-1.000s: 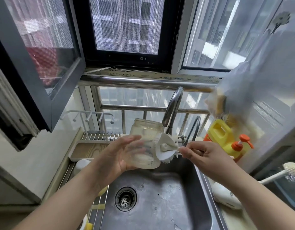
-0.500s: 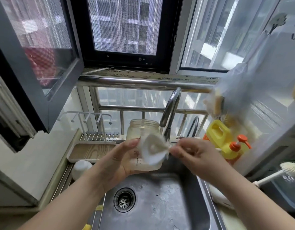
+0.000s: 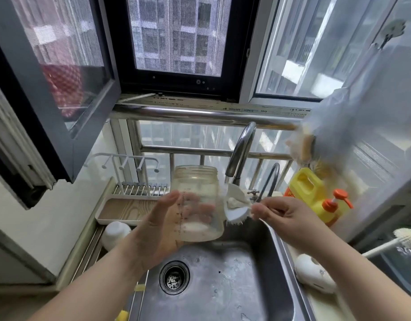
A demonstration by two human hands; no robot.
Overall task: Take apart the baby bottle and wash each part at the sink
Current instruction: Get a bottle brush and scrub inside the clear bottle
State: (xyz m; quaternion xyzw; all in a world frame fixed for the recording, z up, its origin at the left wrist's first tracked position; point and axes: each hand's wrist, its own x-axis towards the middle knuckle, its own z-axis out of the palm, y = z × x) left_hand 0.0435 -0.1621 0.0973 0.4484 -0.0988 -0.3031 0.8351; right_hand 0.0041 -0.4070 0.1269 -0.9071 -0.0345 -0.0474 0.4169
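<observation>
I am holding the already stripped bottle body [image 3: 197, 205] above the sink [image 3: 223, 286] with left hand [image 3: 160, 228] fingers wrapped round it, right hand [image 3: 283, 216] fingers pinching the white brush [image 3: 235, 206] against its side, so scrubbing is underway and, I judge, rinsing remains.

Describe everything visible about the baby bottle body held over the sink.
The bottle body is a wide, clear, slightly cloudy plastic jar with a threaded open neck on top and a printed measuring scale down its side. No cap or nipple is on it. It stands roughly upright above the sink, cradled by the left hand. A white brush head meets its right side.
</observation>
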